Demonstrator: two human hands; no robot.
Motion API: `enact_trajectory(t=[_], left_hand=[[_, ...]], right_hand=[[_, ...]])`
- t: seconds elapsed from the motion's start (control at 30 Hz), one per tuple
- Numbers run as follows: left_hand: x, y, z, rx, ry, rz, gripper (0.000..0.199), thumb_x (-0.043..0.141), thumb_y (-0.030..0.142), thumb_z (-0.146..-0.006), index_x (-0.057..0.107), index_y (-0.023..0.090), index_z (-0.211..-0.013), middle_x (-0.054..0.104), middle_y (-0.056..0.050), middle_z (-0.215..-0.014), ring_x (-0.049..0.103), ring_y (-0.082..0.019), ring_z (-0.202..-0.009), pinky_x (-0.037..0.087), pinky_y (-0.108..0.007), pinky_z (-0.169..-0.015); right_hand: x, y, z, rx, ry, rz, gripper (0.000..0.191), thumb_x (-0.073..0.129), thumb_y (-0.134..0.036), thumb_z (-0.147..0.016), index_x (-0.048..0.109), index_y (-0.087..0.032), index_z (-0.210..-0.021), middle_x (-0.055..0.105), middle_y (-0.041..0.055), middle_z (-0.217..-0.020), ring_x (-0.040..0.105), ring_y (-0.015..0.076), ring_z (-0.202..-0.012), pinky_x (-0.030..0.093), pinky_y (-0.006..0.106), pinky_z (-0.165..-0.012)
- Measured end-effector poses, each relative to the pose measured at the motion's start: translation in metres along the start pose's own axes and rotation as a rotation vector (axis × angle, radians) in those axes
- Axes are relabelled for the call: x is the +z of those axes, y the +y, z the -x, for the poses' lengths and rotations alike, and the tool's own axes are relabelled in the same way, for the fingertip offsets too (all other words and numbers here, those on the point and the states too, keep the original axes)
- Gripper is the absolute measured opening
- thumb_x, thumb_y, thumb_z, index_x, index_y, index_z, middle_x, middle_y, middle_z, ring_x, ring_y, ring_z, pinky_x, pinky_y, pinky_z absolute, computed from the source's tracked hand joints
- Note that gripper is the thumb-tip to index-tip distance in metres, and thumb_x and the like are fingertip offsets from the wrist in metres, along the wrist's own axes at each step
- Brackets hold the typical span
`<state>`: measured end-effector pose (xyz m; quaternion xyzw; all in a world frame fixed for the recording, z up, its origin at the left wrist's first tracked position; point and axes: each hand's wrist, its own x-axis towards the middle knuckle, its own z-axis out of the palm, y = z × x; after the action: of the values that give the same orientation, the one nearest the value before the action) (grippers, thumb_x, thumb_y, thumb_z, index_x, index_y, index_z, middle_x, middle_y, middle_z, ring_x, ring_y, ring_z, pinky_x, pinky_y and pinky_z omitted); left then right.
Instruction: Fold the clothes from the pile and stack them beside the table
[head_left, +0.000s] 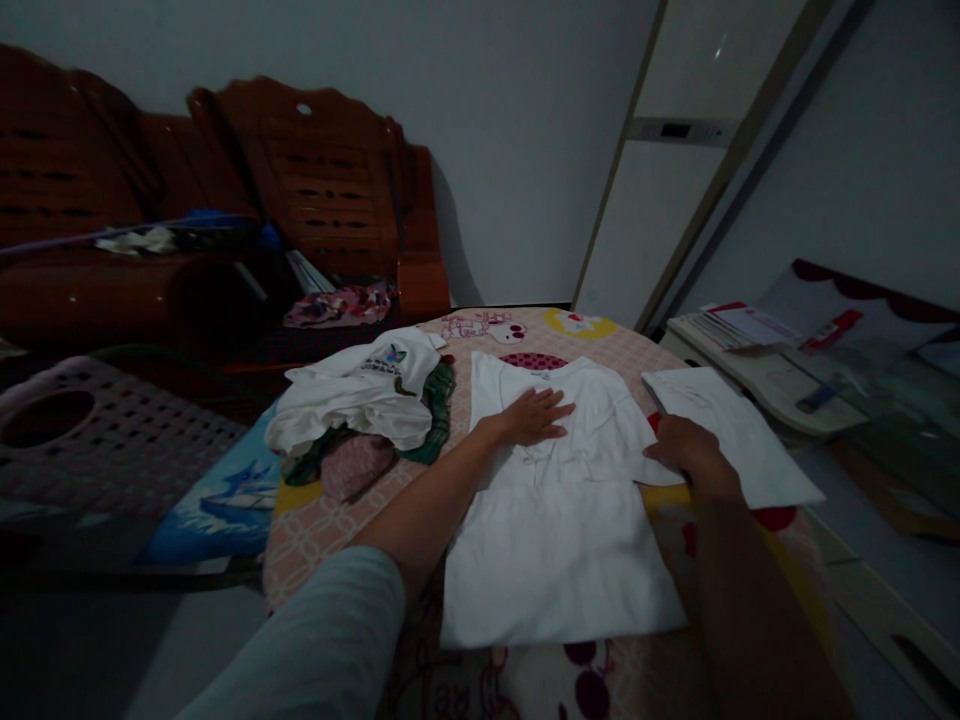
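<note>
A white T-shirt (566, 565) lies on the round table, its collar at the far end and its left side folded inward. My left hand (534, 417) rests flat on its chest, fingers spread. At the shirt's right side, my right hand (686, 448) is closed on the sleeve edge, with the fingertips partly hidden. Just right of that hand lies a folded white garment (739, 430). On the left, a loose pile holds a white printed shirt (352, 390), a green cloth (439, 410) and a pinkish bundle (356, 465).
A patterned cloth (322, 545) covers the table. Behind it stands a wooden sofa (322, 180) with clothing on the seat. A pink perforated basket (127, 430) is at left. To the right, a side cabinet (772, 370) carries papers. A tall white appliance (637, 220) stands behind.
</note>
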<state>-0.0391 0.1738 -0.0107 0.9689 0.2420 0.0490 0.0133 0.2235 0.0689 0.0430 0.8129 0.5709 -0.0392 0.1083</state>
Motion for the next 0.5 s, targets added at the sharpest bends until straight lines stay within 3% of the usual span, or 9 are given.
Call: enact_trajectory(t=[0.1,0.2,0.27,0.33,0.43,0.5], left_hand=[[0.0,0.001,0.001,-0.006,0.0,0.026,0.058,0.042,0.046,-0.098,0.037,0.022,-0.15,0.036,-0.016,-0.155,0.036,-0.033,-0.141,0.028,-0.048,-0.113],[0.0,0.0,0.0,-0.02,-0.007,0.113,0.059,0.043,0.047,-0.097,0.038,0.021,-0.149,0.034,-0.015,-0.156,0.033,-0.033,-0.143,0.024,-0.051,-0.115],[0.001,-0.002,-0.001,-0.048,0.025,0.253,0.057,0.046,0.047,-0.096,0.042,0.021,-0.147,0.036,-0.014,-0.155,0.033,-0.032,-0.143,0.022,-0.05,-0.116],[-0.001,-0.004,-0.003,-0.108,0.109,0.499,0.055,0.05,0.046,-0.094,0.049,0.019,-0.141,0.044,-0.014,-0.15,0.039,-0.03,-0.14,0.025,-0.046,-0.117],[-0.007,-0.005,-0.005,-0.192,0.237,0.857,0.055,0.05,0.052,-0.092,0.056,0.016,-0.134,0.055,-0.015,-0.14,0.053,-0.026,-0.127,0.038,-0.039,-0.11],[-0.015,-0.002,-0.005,-0.233,0.267,1.161,0.061,0.05,0.059,-0.09,0.055,0.016,-0.133,0.06,-0.016,-0.134,0.061,-0.025,-0.116,0.047,-0.038,-0.1]], right_hand=[[0.001,0.005,-0.006,-0.025,-0.022,-0.056,0.024,0.068,-0.025,-0.072,0.072,-0.011,-0.092,0.071,0.0185,-0.1,0.068,0.0293,-0.097,0.049,0.034,-0.075],[0.002,0.009,-0.01,-0.03,0.091,-0.311,0.001,0.067,-0.014,-0.064,0.067,-0.014,-0.065,0.071,0.0133,-0.08,0.068,0.0267,-0.085,0.048,0.032,-0.072],[0.001,0.008,-0.011,-0.048,0.203,-0.558,0.005,0.068,-0.016,-0.063,0.064,-0.016,-0.059,0.068,0.0081,-0.068,0.067,0.0242,-0.076,0.049,0.031,-0.068],[-0.002,0.004,-0.012,-0.078,0.277,-0.868,0.01,0.071,-0.024,-0.063,0.065,-0.017,-0.066,0.066,0.0038,-0.064,0.065,0.0208,-0.068,0.049,0.03,-0.062],[-0.016,-0.015,-0.014,-0.159,0.313,-1.349,0.028,0.078,-0.031,-0.056,0.067,-0.017,-0.077,0.066,0.0002,-0.063,0.062,0.0164,-0.059,0.05,0.028,-0.057],[-0.031,-0.036,-0.018,-0.216,0.293,-1.513,0.034,0.08,-0.027,-0.05,0.068,-0.017,-0.08,0.065,-0.0012,-0.062,0.061,0.0152,-0.057,0.051,0.028,-0.056]])
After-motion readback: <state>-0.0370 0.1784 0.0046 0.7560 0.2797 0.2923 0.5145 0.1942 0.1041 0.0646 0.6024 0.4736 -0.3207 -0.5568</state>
